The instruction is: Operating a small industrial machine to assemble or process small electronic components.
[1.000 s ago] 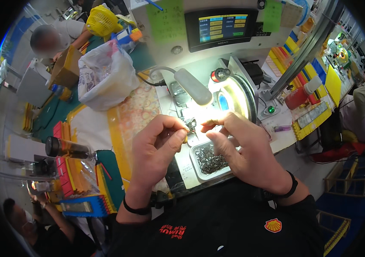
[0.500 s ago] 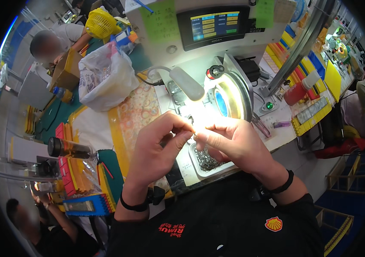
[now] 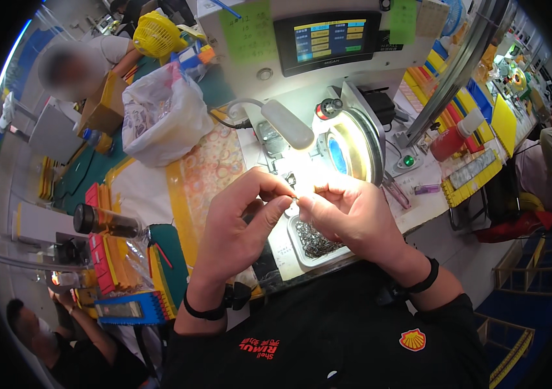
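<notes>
My left hand and my right hand meet fingertip to fingertip over the bench, pinching a tiny metal part between them. Just below the hands lies a small white tray filled with several little dark metal rings. A bright lamp on a grey arm lights the spot, and a round lit magnifier stands right behind my right hand. Which hand carries the part's weight is hard to tell; both touch it.
A machine with a coloured screen stands at the back. A white plastic bag sits at the back left, a dark bottle and yellow and red trays at the left. Other people work at the far left, lower left and right edge.
My hands have drawn closer to me and nearer together, from over the lit fixture to above the tray. The fingertips now meet on the small part.
</notes>
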The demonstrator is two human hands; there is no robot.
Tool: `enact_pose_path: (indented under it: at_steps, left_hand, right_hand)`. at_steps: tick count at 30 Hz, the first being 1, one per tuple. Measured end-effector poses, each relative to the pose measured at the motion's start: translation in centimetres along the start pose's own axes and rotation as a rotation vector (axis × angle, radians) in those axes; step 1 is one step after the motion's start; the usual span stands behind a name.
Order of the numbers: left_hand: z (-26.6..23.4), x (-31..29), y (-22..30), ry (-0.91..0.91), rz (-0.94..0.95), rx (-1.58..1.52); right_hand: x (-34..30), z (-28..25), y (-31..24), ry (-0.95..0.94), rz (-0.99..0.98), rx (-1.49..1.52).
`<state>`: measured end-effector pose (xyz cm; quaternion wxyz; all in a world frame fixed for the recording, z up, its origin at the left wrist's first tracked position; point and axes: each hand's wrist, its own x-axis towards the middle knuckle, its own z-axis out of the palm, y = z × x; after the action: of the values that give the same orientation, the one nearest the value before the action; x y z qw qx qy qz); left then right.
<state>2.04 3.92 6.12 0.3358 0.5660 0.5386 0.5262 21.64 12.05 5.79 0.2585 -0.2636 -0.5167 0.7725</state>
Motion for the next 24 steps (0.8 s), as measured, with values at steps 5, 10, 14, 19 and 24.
enact_pose_path:
  at_steps: [5, 10, 14, 19, 24]
  left_hand:
    - [-0.1, -0.1, -0.1, 0.01, -0.022, 0.075]
    - [0.3, -0.2, -0.3, 0.049, -0.074, 0.008]
    - [0.4, -0.2, -0.1, 0.036, -0.133, -0.06]
    - [0.5, -0.3, 0.4, 0.016, -0.261, -0.254]
    - [0.7, -0.6, -0.1, 0.077, -0.287, -0.247]
  right_hand:
    - [0.1, 0.0, 1.2, 0.208, -0.404, -0.661]
    - [0.2, 0.1, 1.6, 0.237, -0.532, -0.809]
    - [0.4, 0.0, 1.9, 0.276, -0.691, -0.916]
    - [1.1, -0.6, 2.9, 0.339, -0.992, -1.311]
    - [0.7, -0.2, 2.2, 0.299, -1.004, -1.342]
